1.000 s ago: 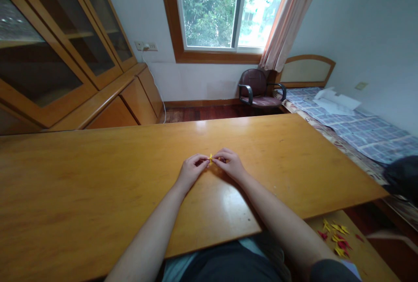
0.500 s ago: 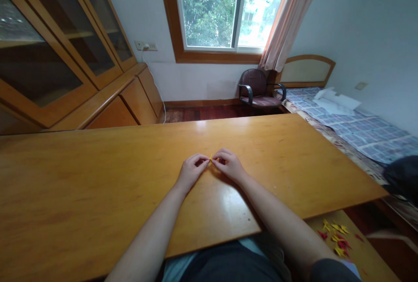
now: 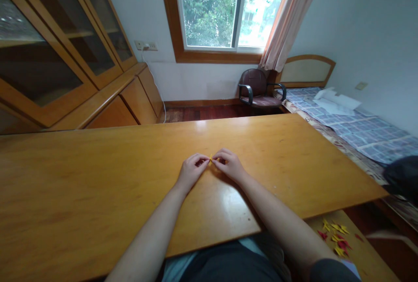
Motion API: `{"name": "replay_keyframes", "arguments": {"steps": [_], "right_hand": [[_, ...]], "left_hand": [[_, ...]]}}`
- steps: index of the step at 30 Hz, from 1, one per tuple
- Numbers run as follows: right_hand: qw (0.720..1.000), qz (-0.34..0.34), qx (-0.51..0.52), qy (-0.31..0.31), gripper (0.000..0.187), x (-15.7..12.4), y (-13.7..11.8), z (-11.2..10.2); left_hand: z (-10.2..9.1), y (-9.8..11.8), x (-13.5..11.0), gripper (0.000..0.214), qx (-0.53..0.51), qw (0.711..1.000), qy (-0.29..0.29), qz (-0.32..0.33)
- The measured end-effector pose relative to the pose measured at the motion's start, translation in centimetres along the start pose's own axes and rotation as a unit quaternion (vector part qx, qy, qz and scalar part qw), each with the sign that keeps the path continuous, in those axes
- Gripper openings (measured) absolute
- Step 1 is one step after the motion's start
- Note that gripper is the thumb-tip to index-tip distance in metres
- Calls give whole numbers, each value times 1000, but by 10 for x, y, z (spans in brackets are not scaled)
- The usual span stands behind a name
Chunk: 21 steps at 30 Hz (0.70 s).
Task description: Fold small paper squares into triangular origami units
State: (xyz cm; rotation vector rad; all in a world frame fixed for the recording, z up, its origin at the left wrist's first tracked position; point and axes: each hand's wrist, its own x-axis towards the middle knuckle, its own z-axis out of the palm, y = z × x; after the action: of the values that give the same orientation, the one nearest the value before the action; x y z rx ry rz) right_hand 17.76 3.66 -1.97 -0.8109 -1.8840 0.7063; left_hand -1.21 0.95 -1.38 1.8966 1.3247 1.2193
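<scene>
A small yellow folded paper (image 3: 210, 159) is pinched between my two hands, over the middle of the wooden table (image 3: 98, 177). My left hand (image 3: 192, 170) grips its left side between thumb and fingertips. From the other side, my right hand (image 3: 231, 166) pinches it in the same way. Fingertips cover most of the paper, so its exact shape cannot be made out. Several yellow and red folded paper figures (image 3: 339, 228), like small cranes, lie on a lower surface (image 3: 369, 256) by my right forearm.
Beyond the table's far edge stands a maroon armchair (image 3: 256, 86) under the window. A glass-doored cabinet (image 3: 65, 68) lines the left wall. To the right is a bed with a plaid cover (image 3: 359, 129), a white sheet-like object (image 3: 336, 101) and a dark bag (image 3: 403, 177).
</scene>
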Motion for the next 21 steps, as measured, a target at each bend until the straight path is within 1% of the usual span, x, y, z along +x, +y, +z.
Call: {"name": "replay_keyframes", "arguments": {"steps": [10, 21], "right_hand": [[1000, 5, -6, -3, 9, 0, -1, -1], [999, -21, -41, -7, 13, -4, -3, 0]], "left_hand": [[0, 0, 0, 11, -1, 1000, 11, -1], [3, -3, -1, 10, -16, 999, 19, -21]]}}
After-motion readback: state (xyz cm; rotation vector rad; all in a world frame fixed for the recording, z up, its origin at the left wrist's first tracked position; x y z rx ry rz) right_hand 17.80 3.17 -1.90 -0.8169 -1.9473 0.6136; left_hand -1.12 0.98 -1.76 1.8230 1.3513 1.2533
